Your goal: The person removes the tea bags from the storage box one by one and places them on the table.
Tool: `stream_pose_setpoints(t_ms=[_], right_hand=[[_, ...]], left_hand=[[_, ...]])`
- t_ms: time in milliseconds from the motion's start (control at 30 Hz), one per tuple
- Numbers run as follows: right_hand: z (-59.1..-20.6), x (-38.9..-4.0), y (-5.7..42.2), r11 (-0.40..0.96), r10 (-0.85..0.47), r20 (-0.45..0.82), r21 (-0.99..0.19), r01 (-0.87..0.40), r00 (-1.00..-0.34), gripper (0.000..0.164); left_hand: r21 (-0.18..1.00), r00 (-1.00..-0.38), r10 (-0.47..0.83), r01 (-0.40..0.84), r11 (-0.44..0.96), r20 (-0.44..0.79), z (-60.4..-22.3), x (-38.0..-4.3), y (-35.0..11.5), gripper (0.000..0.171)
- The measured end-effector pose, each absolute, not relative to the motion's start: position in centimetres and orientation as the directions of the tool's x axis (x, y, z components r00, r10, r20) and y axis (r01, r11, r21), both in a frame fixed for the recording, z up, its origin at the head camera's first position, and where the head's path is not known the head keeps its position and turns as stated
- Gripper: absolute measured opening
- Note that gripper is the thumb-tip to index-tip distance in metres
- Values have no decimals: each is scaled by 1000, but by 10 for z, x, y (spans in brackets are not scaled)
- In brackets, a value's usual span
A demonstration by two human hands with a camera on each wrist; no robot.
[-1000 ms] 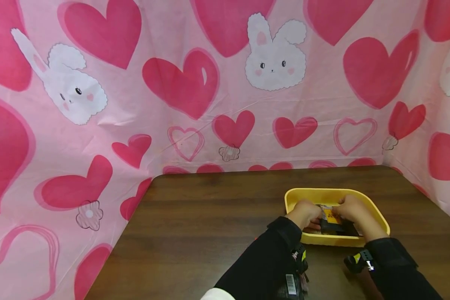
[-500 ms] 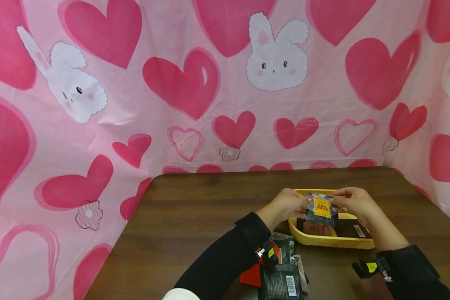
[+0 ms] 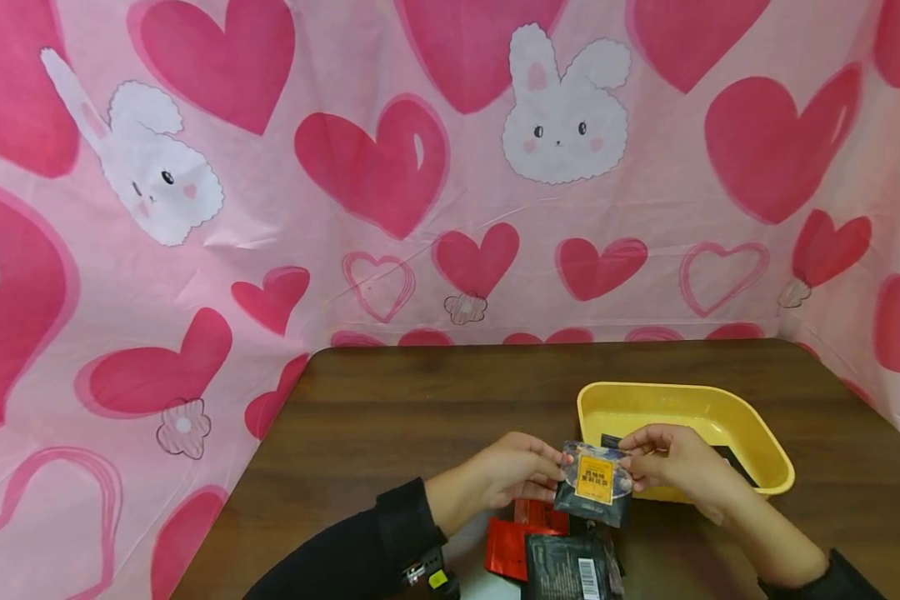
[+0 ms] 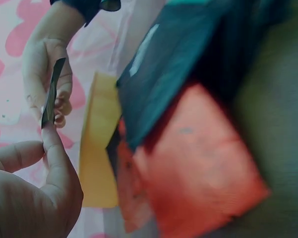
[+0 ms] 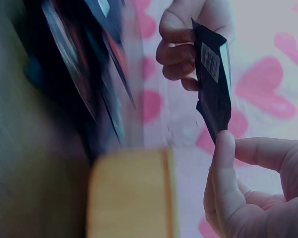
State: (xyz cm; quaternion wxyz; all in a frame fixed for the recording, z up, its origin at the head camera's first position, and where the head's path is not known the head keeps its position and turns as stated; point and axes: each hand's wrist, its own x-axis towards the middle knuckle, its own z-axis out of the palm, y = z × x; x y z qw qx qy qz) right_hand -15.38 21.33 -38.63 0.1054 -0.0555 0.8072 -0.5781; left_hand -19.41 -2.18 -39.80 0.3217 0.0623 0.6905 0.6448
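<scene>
A small dark sachet [image 3: 594, 504] with a yellow label is held up in front of the yellow bin. My left hand [image 3: 495, 475] pinches its left edge between thumb and fingers, and my right hand [image 3: 690, 467] pinches the right edge. The right wrist view shows the barcode on the back of the sachet [image 5: 215, 94]. Below it a pile lies on the table, with a black packet [image 3: 558, 567] bearing a barcode on top and a red packet [image 3: 504, 546] sticking out to the left. The pile looks blurred in both wrist views.
The yellow bin [image 3: 776, 467] stands at the right of the brown table [image 3: 390, 417], with dark packets inside, partly hidden by my right hand. Behind the table hangs a pink cloth [image 3: 480, 192] with hearts and rabbits.
Both hands were down in the bin, then lifted the sachet out. Now they have carried it left and toward me, over the pile on the table.
</scene>
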Motion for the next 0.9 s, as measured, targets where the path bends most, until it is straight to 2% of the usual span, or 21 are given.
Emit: stream_pose_setpoints(t_ms=[133,233,500,667,900], right_hand=[[-402,-140,200,215,-338,-94,-976,21,-936,34],[-416,-133,191,157,-397,-115,-986,56,-910,29],[-444,-123,181,141,-452,-234,-972,190,-861,17],[-456,-121,180,150,-460,-236,-971,188,-856,14],[-460,-122,180,167,-441,-232,-970,174,-867,13]], left_hand=[[921,-767,515,-355,159,-384,-412,-174,-44,12],[914,-755,520,-372,165,-401,-427,-161,-58,11],[894,-715,545,-406,188,-439,-447,-138,-74,14],[897,-722,537,-398,192,-436,-448,-136,-76,13],[914,-771,491,-361,187,-405,-454,-140,-74,13]])
